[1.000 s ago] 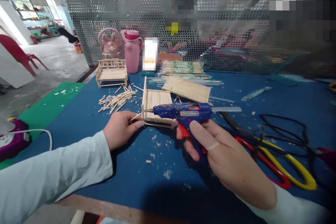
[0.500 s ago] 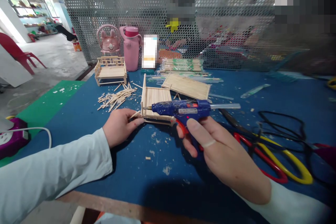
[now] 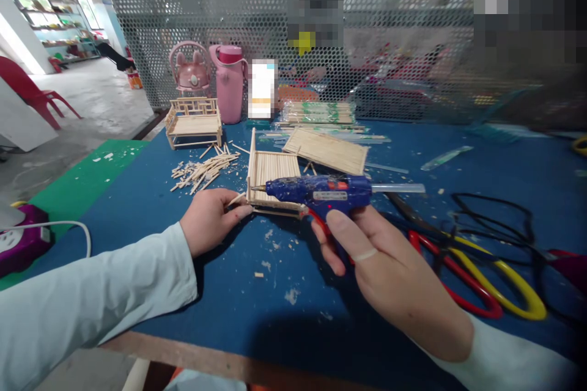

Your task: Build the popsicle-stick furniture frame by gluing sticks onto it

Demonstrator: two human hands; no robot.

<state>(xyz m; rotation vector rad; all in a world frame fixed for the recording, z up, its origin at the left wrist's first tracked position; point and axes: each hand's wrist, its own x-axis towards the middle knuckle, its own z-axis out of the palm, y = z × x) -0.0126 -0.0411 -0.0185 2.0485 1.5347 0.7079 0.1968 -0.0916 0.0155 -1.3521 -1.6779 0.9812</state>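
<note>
My right hand grips a blue hot glue gun with a red trigger, its nozzle pointing left over a small wooden stick model. A clear glue stick pokes out of the gun's back. My left hand rests on the blue table, fingers closed in a pinch on a thin wooden stick at the model's near left corner. The nozzle tip hangs just right of those fingertips.
A pile of loose sticks lies left of the model, a finished stick bench behind it. A flat stick panel, pink bottle and stick packs stand further back. Red and yellow handled cutters and black cable lie right. Power strip at left.
The glue gun has dipped slightly lower and nearer the model's front edge. My left hand has kept its pinch on the stick at the corner.
</note>
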